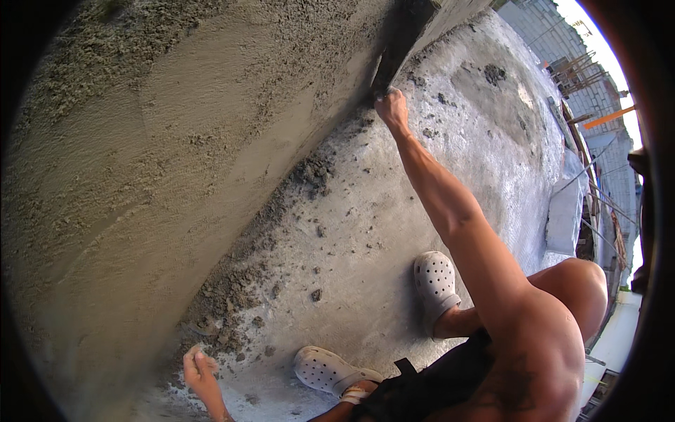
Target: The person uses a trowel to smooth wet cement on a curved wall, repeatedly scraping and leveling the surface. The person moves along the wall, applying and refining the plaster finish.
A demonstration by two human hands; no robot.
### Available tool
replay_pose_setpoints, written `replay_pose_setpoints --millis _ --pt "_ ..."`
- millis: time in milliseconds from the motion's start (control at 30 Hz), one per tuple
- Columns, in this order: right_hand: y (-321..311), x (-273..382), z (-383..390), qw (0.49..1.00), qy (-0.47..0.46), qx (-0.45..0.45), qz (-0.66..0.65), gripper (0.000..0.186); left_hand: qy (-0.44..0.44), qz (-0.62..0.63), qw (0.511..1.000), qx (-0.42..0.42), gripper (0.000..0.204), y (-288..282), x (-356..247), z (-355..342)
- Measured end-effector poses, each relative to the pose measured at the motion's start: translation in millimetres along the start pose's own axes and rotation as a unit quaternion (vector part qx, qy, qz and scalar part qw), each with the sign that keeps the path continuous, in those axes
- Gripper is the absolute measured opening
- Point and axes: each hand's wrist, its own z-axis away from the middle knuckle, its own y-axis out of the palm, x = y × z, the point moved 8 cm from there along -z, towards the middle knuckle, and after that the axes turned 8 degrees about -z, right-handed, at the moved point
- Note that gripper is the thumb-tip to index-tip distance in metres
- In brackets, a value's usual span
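My right hand (392, 105) is stretched forward, closed on the lower end of a long, dark, flat straightedge tool (404, 42) held against the plastered wall (162, 119). The wall's grey coat is smoother low down and rough and lumpy higher up. My left hand (200, 369) is at the lower left beside the wall's foot, its fingers loosely bent and apart, with nothing visible in them. Loose mortar lumps (225, 309) lie along the base of the wall near it.
A dusty concrete floor (365, 232) runs along the wall. My white clogs (432, 278) are on it, below me. At the right are a pale slab-like object (566, 218), poles, an orange strip (608, 116) and a block wall (534, 32) beyond.
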Motion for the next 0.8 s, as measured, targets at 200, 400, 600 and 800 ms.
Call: replay_pose_setpoints --millis 200,400,600,800 --pt "31.6 63.4 116.2 0.996 -0.062 0.048 -0.049 0.021 0.034 0.038 0.998 0.026 0.028 14.9 -9.6 -15.3" --pt "59.6 108.3 202.8 0.989 -0.06 0.112 -0.081 0.038 0.053 0.075 0.995 0.048 0.029 27.4 -15.8 -16.8" --pt "83.1 156.9 301.8 0.973 -0.074 0.178 -0.13 0.034 0.068 0.081 0.992 0.063 0.028 36.4 -36.2 -13.5" --pt "77.6 189.4 349.0 0.889 -0.088 0.416 -0.168 0.019 0.064 0.061 0.995 0.044 0.026 23.8 -33.5 -5.0"
